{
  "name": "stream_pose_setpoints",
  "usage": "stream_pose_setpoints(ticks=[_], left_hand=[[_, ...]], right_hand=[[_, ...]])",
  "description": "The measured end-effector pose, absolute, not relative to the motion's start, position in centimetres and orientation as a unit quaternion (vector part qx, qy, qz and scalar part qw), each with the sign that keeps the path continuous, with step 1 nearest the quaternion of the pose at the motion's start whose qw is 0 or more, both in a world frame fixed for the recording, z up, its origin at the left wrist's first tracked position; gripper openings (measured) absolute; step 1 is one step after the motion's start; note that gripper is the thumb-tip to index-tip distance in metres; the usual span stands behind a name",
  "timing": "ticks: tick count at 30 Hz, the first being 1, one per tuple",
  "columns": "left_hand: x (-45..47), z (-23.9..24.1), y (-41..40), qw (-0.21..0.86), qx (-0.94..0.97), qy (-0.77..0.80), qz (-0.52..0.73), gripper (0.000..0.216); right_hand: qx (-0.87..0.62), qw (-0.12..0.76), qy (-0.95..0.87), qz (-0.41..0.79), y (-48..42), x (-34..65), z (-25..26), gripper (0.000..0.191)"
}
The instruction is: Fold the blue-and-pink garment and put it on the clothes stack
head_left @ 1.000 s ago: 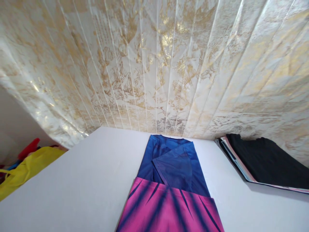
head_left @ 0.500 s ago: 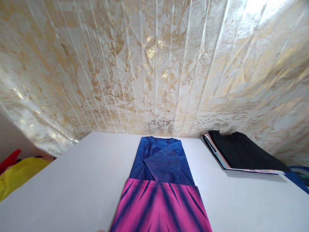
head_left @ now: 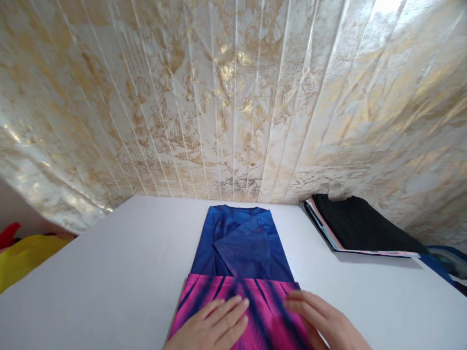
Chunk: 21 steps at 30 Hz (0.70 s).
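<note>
A blue shirt [head_left: 242,243] lies face down on the white table, sides and a sleeve folded in. Its pink part with dark blue stripes [head_left: 259,311] is turned up over the lower half. My left hand [head_left: 213,325] rests with stretched fingers over the pink cloth, nothing in its grasp. My right hand [head_left: 326,316] is at the right edge of the pink part, slightly blurred, with its fingers a little bent and the thumb apart. Both wrists run out of the bottom of the view.
On the right of the white table [head_left: 146,253] lies a stack of folded clothes with a black shirt [head_left: 368,226] on top. Blue cloth [head_left: 436,267] is beyond the right edge, yellow cloth [head_left: 29,255] beyond the left. A gold-patterned sheet [head_left: 233,97] hangs behind.
Both hands have come up into view from the bottom, over the pink part; before, only a fingertip showed at the lower edge. The shirt still lies folded the same way.
</note>
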<state>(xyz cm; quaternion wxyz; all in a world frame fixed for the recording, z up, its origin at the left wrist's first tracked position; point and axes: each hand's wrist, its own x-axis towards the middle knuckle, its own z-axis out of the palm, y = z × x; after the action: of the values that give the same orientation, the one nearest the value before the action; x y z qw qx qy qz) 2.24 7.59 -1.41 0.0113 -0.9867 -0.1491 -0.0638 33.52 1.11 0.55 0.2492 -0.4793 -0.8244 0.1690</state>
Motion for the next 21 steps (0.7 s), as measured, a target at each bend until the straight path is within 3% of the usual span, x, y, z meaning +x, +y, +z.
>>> stream_pose_setpoints(ticks=[5,9,13,21], left_hand=[[9.3,-2.1,10.1,-0.077,-0.976,-0.194,-0.056,0.072],[9.9,-4.4,10.6,-0.086,-0.975,-0.197,-0.063,0.078],[9.7,-5.8,10.8,-0.045,-0.977,-0.19,-0.081,0.084],[9.4,-6.3,11.9,-0.019,-0.974,-0.184,-0.13,0.054]], right_hand=[[-0.476,0.406,-0.666,0.407,10.3,30.7,-0.8,0.04],[-0.451,0.42,-0.57,0.543,14.3,30.6,-2.9,0.038],[-0.468,0.426,-0.559,0.536,15.7,31.4,-3.9,0.032],[-0.48,0.413,-0.635,0.441,13.7,32.2,-2.5,0.031]])
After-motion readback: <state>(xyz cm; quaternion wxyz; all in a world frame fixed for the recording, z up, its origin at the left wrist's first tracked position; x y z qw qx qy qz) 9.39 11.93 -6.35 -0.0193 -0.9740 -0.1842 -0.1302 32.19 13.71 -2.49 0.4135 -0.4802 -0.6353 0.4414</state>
